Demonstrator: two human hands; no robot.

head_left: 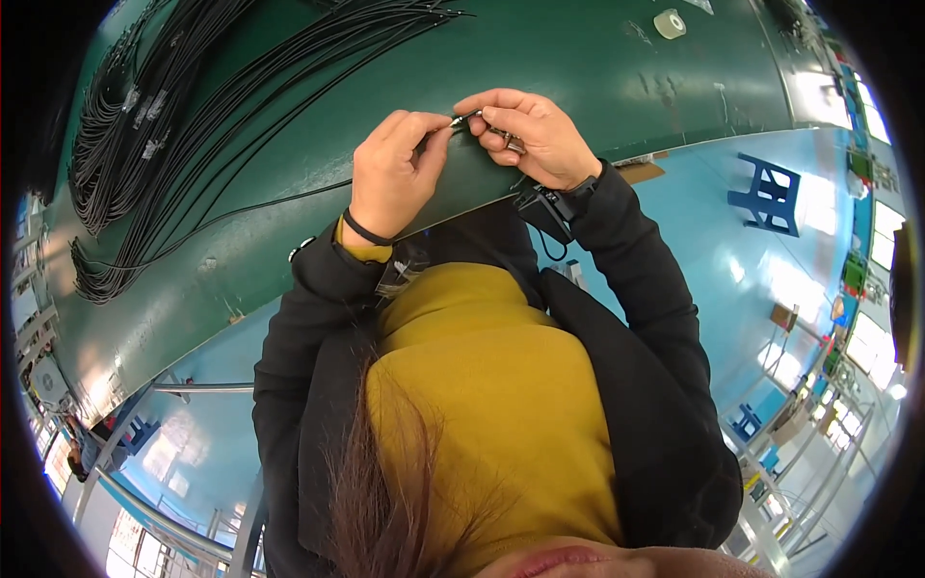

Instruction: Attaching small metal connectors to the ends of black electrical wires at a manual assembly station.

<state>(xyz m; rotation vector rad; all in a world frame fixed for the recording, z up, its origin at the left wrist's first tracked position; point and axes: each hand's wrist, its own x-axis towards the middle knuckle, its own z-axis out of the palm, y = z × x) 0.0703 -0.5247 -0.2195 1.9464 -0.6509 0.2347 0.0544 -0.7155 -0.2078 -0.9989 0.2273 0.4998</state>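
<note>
Above the near edge of a green table (597,58), both my hands meet fingertip to fingertip. My left hand (395,173) is closed in a pinch on the end of a thin black cable (299,195), whose length runs left across the table. Between the two hands a small bright tip (456,122) shows at the cable's end. My right hand (544,140) pinches a small dark piece (472,116) against that tip; its exact kind is too small to tell. Small metal parts (515,144) sit tucked in my right hand's curled lower fingers.
Bundles of black cables (106,183) lie looped on the table's left, with more loose cables (279,82) fanned toward the far side. A roll of pale tape (669,24) stands at the far right. Beyond the table's right edge is a blue stool (766,196) on the floor.
</note>
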